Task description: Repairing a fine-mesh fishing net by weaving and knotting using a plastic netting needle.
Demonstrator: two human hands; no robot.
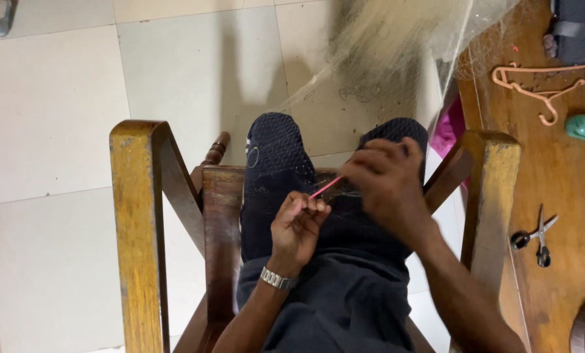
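the left hand pinches a thin pink stick in a narrow grip. the right hand grips fine net over the knees. scissors and a pink hanger lie on the bench.

left hand pinching, right hand curled

Thin pink needle, tilted, over fine netting on lap
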